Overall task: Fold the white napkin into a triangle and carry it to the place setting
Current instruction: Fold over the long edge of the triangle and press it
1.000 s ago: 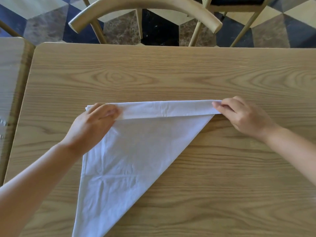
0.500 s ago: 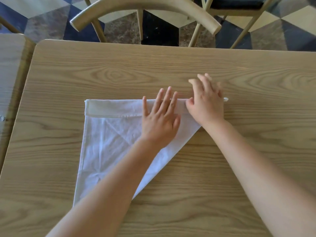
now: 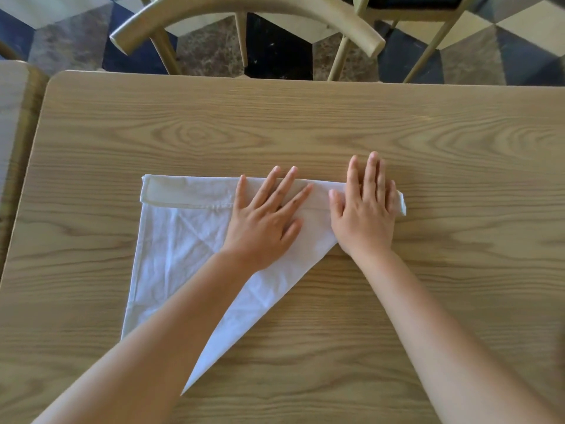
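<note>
The white napkin point(image 3: 180, 243) lies flat on the wooden table point(image 3: 305, 127) as a triangle, its long edge at the top rolled over into a narrow band and its point toward me. My left hand point(image 3: 266, 221) rests palm down on the band's middle with fingers spread. Beside it, my right hand point(image 3: 365, 215) presses flat on the band's right end, where a small white tip pokes out past the fingers. Neither hand grips the cloth. My left forearm hides part of the napkin's lower half.
A curved wooden chair back point(image 3: 244, 10) stands just beyond the table's far edge, over a patterned tile floor. A second wooden table point(image 3: 12, 123) abuts on the left. No place setting is in view.
Both hands let go of the band's two ends and moved onto its middle and right, now pressing flat. In the last half second they barely shifted.
</note>
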Action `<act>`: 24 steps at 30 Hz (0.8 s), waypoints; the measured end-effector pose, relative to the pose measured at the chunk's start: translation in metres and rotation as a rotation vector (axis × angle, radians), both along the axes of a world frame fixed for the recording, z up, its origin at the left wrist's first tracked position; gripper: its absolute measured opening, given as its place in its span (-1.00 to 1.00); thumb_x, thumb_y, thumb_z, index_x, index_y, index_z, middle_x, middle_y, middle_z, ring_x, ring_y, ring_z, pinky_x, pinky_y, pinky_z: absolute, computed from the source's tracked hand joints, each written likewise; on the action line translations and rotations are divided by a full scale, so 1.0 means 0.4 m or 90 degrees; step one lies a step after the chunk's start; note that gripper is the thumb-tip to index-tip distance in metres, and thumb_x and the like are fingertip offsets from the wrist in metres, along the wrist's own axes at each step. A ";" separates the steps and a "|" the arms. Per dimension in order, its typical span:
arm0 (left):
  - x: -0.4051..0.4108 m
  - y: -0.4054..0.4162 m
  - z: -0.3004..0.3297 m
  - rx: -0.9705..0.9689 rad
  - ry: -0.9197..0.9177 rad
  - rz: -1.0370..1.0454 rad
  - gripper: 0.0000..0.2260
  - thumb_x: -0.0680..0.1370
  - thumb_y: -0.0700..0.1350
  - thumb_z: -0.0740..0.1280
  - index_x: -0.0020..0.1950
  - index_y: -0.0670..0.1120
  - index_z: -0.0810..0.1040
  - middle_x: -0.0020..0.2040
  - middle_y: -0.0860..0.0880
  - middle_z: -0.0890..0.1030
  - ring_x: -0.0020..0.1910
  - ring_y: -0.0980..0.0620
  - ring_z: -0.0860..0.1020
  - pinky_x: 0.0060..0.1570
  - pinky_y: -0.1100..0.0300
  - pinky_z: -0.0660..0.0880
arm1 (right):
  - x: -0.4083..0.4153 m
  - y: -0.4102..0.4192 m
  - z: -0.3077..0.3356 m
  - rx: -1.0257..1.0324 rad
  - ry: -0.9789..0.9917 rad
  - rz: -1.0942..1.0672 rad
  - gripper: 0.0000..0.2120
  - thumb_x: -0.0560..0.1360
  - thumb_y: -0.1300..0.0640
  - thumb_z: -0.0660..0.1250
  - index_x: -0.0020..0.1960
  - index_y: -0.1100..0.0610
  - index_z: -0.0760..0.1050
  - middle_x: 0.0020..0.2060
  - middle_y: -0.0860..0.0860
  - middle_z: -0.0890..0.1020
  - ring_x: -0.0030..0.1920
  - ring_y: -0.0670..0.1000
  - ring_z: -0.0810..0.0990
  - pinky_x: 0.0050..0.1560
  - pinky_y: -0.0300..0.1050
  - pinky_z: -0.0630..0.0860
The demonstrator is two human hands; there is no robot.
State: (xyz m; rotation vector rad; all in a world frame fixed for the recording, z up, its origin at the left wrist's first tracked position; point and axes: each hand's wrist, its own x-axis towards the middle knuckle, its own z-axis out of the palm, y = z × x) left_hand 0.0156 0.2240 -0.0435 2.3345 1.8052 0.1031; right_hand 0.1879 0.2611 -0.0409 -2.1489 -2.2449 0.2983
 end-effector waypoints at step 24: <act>-0.152 0.016 0.011 -0.015 -0.056 0.521 -0.33 0.59 0.16 0.01 0.53 -0.21 -0.14 0.55 -0.17 -0.17 0.52 -0.02 -0.21 0.46 -0.02 -0.28 | 0.172 0.062 0.064 0.050 0.169 0.024 -0.82 0.41 0.26 0.33 0.00 0.21 0.58 -0.11 0.16 0.57 -0.12 0.16 0.52 -0.05 -0.04 0.43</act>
